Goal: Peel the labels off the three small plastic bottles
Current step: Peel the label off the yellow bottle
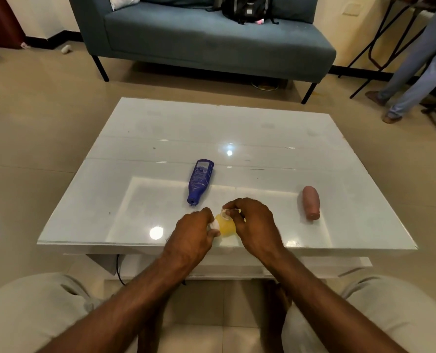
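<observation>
A small yellow bottle (pixel 225 226) with a white cap is held between both hands near the table's front edge. My left hand (pixel 192 236) grips its capped end. My right hand (pixel 256 225) pinches a crumpled pale strip of label (pixel 225 213) at the bottle's top side. A blue bottle (pixel 200 182) lies on its side beyond the hands, its printed label still on. A pink bottle (pixel 311 202) lies on its side to the right, with no label visible on the side I see.
The glossy white coffee table (pixel 160 128) stretches ahead. A blue-grey sofa (pixel 211 42) with a black backpack (pixel 247 7) stands behind it. A person's legs (pixel 415 72) and a metal stool frame are at the far right. My knees are below the table edge.
</observation>
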